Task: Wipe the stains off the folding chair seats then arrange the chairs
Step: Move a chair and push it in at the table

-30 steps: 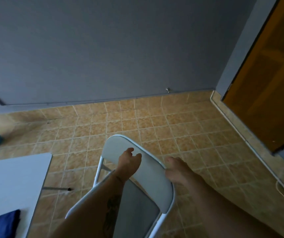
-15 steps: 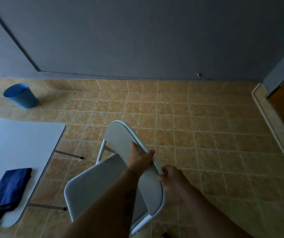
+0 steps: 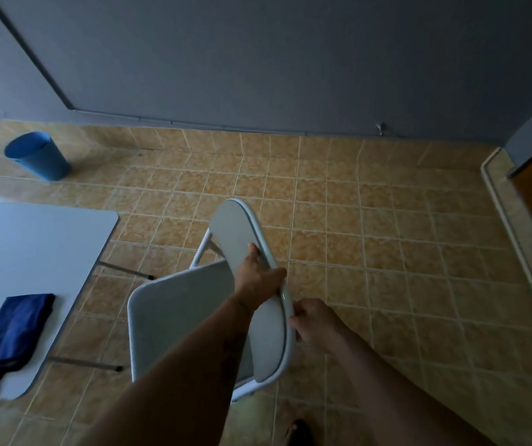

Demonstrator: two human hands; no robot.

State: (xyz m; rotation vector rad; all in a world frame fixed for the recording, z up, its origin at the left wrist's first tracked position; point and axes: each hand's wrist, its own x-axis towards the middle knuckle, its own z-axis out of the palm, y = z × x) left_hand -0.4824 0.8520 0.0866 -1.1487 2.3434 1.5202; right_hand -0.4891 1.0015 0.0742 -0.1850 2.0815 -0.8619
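1. Your left hand (image 3: 256, 278) is clamped over the top edge of the folding chair's backrest (image 3: 245, 249), fingers wrapped across it.
2. Your right hand (image 3: 314, 320) pinches the same backrest lower down, at its near rim, thumb on the frame.
3. That white folding chair (image 3: 174, 317) stands open on the tan tiled floor (image 3: 386, 252), seat towards the left, right in front of you.
4. Off to the left, a dark blue cloth (image 3: 10, 333) lies folded on the pale table (image 3: 33, 239).
5. Further back, a blue bin (image 3: 38, 159) sits near the grey wall (image 3: 258, 59).
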